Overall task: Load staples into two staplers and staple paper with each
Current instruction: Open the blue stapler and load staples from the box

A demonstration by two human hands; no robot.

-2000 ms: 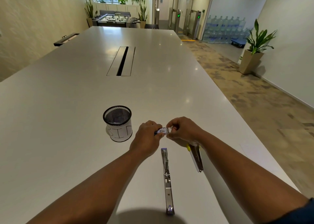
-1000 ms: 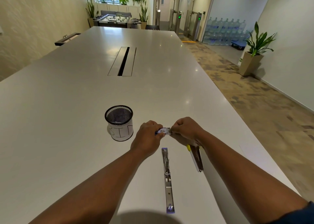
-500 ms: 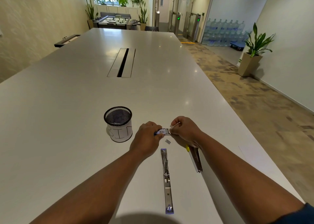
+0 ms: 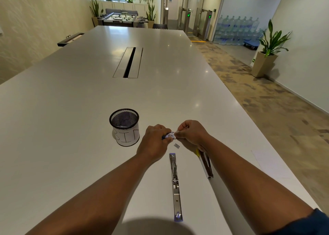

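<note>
A short strip of staples [image 4: 176,145] now lies on the table [image 4: 71,110], just below my hands; a second ago it wasn't there, so I judge loading can start. My left hand [image 4: 154,142] grips the staple box [image 4: 170,135] while my right hand [image 4: 192,133] pinches its end. The purple stapler [image 4: 175,184] lies opened flat beside the yellow stapler [image 4: 205,162].
</note>
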